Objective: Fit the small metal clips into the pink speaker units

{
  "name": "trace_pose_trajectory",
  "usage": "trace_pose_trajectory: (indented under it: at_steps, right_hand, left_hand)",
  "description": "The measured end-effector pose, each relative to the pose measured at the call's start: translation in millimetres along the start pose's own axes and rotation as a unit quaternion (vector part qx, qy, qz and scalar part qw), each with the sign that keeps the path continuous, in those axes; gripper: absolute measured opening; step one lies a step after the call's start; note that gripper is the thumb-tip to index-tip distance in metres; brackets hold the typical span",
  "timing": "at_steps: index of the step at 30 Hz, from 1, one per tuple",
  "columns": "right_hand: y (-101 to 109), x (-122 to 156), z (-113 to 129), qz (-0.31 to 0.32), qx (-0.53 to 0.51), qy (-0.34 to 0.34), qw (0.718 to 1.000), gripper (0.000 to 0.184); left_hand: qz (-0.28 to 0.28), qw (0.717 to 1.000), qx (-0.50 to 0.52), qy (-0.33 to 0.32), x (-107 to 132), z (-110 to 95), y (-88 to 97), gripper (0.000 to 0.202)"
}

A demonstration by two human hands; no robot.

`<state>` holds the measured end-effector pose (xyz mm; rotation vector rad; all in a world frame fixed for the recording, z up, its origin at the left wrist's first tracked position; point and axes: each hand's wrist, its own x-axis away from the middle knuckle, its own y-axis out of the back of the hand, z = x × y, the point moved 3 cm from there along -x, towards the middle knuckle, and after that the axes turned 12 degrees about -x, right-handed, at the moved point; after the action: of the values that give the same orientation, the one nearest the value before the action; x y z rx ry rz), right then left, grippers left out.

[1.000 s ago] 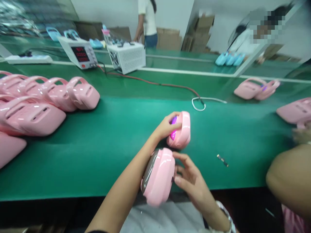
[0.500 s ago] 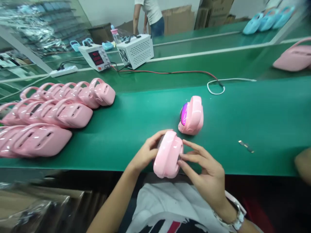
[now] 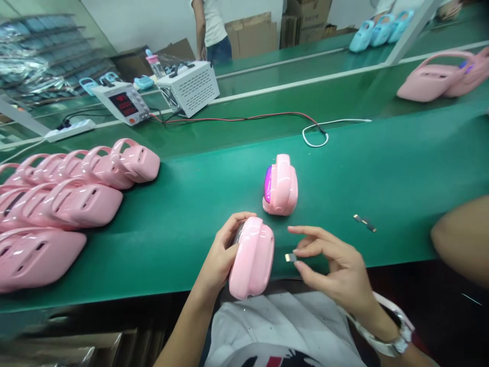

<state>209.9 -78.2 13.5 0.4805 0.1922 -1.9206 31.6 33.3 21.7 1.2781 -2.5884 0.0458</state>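
Observation:
My left hand (image 3: pixel 219 257) is closed round a glossy pink device with a handle (image 3: pixel 252 260), held upright near the front edge of the table. To its right, my right hand (image 3: pixel 332 265) pinches a small black stick with a gold-coloured end (image 3: pixel 291 258), which looks like a USB stick. The stick points at the pink device, with a gap between them. Just behind stands a second pink device (image 3: pixel 284 186) with a purple front. Small black-and-gold sticks (image 3: pixel 364 223) lie on the green table to the right of my right hand.
Rows of pink devices (image 3: pixel 84 204) fill the left side. Behind are a power supply with red digits (image 3: pixel 124 103), a grey vented box (image 3: pixel 189 89) and a looped cable (image 3: pixel 315 140). More pink devices (image 3: pixel 430 81) stand far right. Another person's arm (image 3: pixel 462 239) reaches in at right.
My right hand has drawn away from the pink device, and the small stick now shows between its fingers. The left hand still holds the device. The whole view has shifted.

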Motion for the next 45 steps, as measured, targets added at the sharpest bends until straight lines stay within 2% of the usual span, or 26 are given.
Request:
trace_pose_trajectory:
  at_steps: [3,5,8,11,14,16,19,21,25,29,33,39,42,45]
  right_hand:
    - [48.2,-4.4,-11.1,-0.053,0.109,-0.021,0.992,0.006]
    - [75.8,-11.6,-20.4,-0.055,0.167,-0.054,0.983,0.009]
    - [95.8,-34.1,-29.7,-0.032,0.198,-0.103,0.974,0.02]
    - [89.4,-71.5,-34.1,-0.016,0.098,-0.168,0.981,0.032]
    - [66.8,-114.8,-41.5,0.052,-0.061,-0.216,0.973,0.047]
    - [51.4,-138.3,-50.0,0.121,-0.145,-0.233,0.954,0.057]
    - [34.6,-155.3,-64.6,0.223,-0.237,-0.257,0.91,0.058]
    - [29.4,-155.7,-71.9,0.248,-0.28,-0.258,0.891,0.059]
    - [27.1,-145.2,-78.4,0.227,-0.316,-0.25,0.887,0.063]
    - [26.5,-139.1,-78.2,0.21,-0.328,-0.26,0.883,0.065]
    - [26.6,-139.2,-76.0,0.201,-0.324,-0.267,0.885,0.065]
    - [27.1,-138.2,-75.7,0.197,-0.319,-0.265,0.888,0.062]
    - [27.9,-137.5,-76.5,0.192,-0.307,-0.264,0.894,0.063]
    - [28.2,-137.6,-75.1,0.187,-0.291,-0.269,0.899,0.064]
  left_hand:
    - [0.051,0.998,-0.041,0.01,-3.0,-2.7,7.6,0.044]
    - [0.119,0.987,-0.107,0.018,-9.2,-12.1,15.0,0.058]
    - [0.243,0.938,-0.249,-0.001,-24.8,-36.2,25.1,0.089]
    - [0.325,0.868,-0.375,-0.004,-45.1,-61.0,29.0,0.118]
    - [0.369,0.815,-0.447,-0.001,-61.9,-78.5,24.0,0.136]
    - [0.389,0.79,-0.474,-0.009,-67.4,-84.6,19.0,0.142]
    - [0.396,0.766,-0.506,-0.018,-69.4,-85.5,17.8,0.146]
    - [0.383,0.769,-0.509,-0.047,-69.7,-83.4,20.8,0.147]
    - [0.376,0.789,-0.472,-0.112,-71.6,-74.8,27.9,0.15]
    - [0.4,0.803,-0.426,-0.114,-72.5,-65.9,30.4,0.147]
    - [0.388,0.817,-0.409,-0.123,-70.8,-65.5,29.9,0.138]
    - [0.374,0.839,-0.369,-0.14,-73.2,-64.6,31.8,0.135]
    - [0.388,0.849,-0.329,-0.144,-69.1,-53.2,34.9,0.132]
    - [0.372,0.87,-0.291,-0.14,-60.2,-36.7,35.6,0.113]
